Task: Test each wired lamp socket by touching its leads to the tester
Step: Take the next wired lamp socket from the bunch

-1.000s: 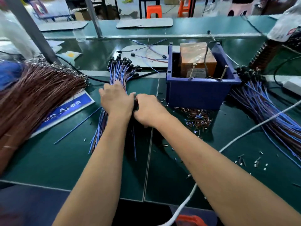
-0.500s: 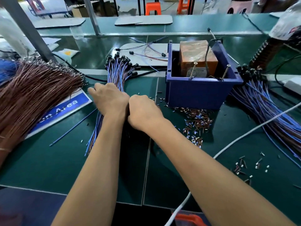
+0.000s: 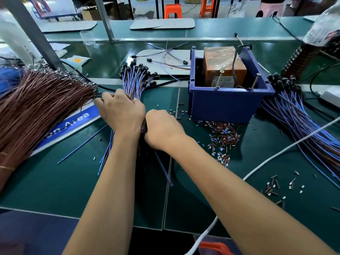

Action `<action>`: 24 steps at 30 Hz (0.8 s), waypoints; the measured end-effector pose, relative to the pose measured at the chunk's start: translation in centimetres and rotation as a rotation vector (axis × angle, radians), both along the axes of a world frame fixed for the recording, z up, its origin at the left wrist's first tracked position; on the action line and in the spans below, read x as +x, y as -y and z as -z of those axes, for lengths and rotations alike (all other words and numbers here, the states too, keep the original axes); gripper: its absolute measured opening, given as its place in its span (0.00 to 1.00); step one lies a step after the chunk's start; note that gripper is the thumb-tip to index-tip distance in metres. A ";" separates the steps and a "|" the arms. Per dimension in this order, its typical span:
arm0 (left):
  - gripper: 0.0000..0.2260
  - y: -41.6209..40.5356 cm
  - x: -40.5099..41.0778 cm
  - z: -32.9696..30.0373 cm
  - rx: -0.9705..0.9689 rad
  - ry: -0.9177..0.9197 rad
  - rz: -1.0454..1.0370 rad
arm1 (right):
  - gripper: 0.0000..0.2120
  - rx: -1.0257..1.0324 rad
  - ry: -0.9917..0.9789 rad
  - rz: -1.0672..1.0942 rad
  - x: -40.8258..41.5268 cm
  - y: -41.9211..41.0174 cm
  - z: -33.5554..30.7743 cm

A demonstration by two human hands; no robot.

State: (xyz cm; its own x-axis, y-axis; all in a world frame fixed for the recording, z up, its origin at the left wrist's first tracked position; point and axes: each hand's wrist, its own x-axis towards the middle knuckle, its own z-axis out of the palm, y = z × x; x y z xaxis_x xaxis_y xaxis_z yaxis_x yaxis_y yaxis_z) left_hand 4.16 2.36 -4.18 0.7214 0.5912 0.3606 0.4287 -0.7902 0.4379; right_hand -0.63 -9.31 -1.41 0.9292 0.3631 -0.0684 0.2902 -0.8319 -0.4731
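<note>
Socket bundle (image 3: 135, 78) lies under both hands, left hand (image 3: 121, 111) and right hand (image 3: 161, 129) fingers curled around its wires.

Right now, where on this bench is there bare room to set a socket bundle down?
Bare green mat lies between the blue sign and the left forearm. Crowded: cut sleeve bits before the blue bin, socket bundle at right.
</note>
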 end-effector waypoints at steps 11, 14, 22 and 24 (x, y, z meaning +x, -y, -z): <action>0.09 -1.5 0.0 0.2 -0.207 0.008 -0.003 | 0.08 -0.172 -0.152 -0.165 0.9 3.3 -1.4; 0.09 -1.1 0.1 0.1 -0.173 0.018 -0.003 | 0.13 -0.202 -0.242 -0.228 0.5 3.7 -1.5; 0.16 0.8 0.0 0.3 -0.013 -0.103 0.101 | 0.16 0.130 -0.068 0.081 2.4 0.6 -0.1; 0.13 0.7 0.2 0.3 -0.008 -0.114 0.093 | 0.14 0.174 -0.110 0.116 2.6 0.1 0.2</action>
State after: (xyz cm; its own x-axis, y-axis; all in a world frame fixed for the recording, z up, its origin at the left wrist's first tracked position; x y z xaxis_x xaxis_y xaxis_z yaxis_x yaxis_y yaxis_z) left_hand 4.39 1.66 -4.51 0.8095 0.5221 0.2686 0.4010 -0.8257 0.3967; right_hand 1.96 -9.43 -1.63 0.9559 0.2692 -0.1173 0.1361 -0.7601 -0.6355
